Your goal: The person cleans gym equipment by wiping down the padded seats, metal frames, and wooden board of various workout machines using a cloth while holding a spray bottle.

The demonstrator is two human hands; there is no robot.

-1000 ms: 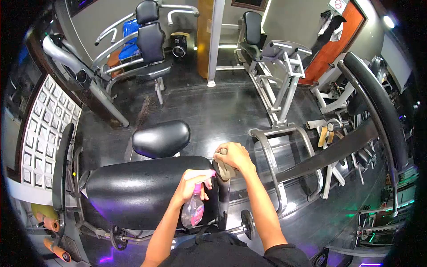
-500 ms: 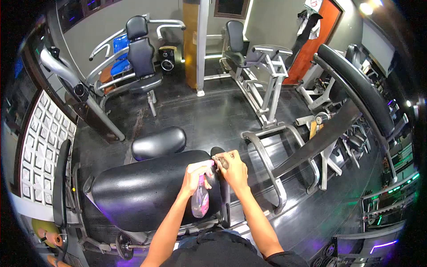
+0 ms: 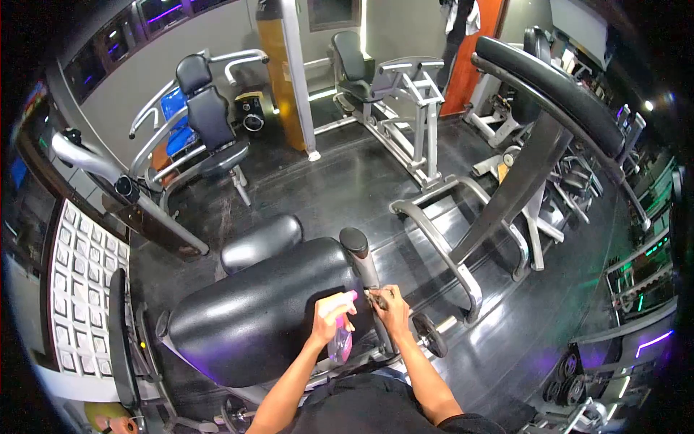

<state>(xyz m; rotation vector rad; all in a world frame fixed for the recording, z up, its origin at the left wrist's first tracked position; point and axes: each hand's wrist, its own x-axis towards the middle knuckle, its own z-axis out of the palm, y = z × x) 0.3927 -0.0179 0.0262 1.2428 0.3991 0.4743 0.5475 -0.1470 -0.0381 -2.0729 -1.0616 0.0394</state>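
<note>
My left hand (image 3: pixel 327 322) is closed round the neck of a clear spray bottle (image 3: pixel 340 346) with a pink and white head. The bottle is over the near right part of a black padded bench (image 3: pixel 253 307), its nozzle facing right. Just to the right, my right hand (image 3: pixel 395 312) grips a small crumpled greyish cloth (image 3: pixel 378 299), mostly hidden by the fingers. Cloth and fingers are at the silver post (image 3: pixel 367 269) along the bench's right side; whether they touch it I cannot tell. A dark round cap (image 3: pixel 353 239) tops that post.
A smaller black pad (image 3: pixel 262 242) is just beyond the bench. To the right stands a machine with curved silver legs (image 3: pixel 437 249) and a slanted dark beam (image 3: pixel 510 199). A weight plate (image 3: pixel 429 335) on a bar juts out beside my right forearm.
The view has shifted, showing more of the post and its cap. My right hand has moved from near the cap down the post toward me, and the spray bottle has followed alongside.
</note>
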